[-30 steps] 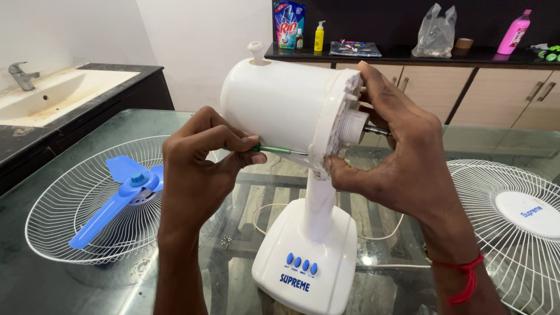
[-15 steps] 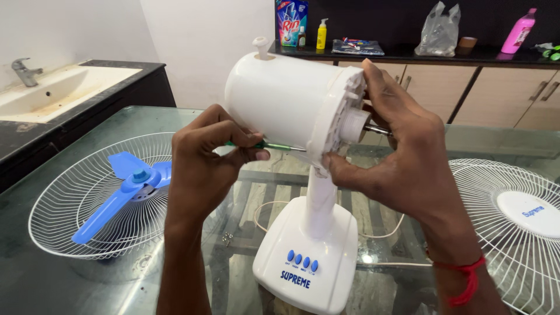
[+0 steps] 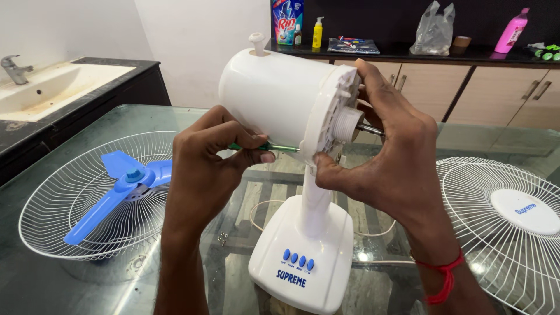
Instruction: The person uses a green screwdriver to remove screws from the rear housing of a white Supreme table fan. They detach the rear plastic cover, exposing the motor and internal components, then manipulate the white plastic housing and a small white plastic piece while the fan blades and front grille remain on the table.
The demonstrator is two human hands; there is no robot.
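A: Head view, only one. Left hand pinches a green screwdriver, centre frame. The tip goes in at the rim of the white motor housing, low on its face. Can't see the screw head; the rim hides it.

B: Right hand?

A: Right hand is spread over the housing front, thumb under the rim, fingers past the shaft. It grips nothing small, just braces.

B: Risks?

A: My read: the driver lies near-flat along the housing, so the tip could cam out and skate into the right thumb, which sits just beside it. A freed screw could drop onto the glass table and roll; loose screws already lie near the fan base. Push too hard sideways and the fan may tip on its stand.

B: Where's everything else?

A: Rear guard with the blue blade in it at lower left, front guard at lower right. Both well apart from the hands. The housing sits between the hands, touching both.
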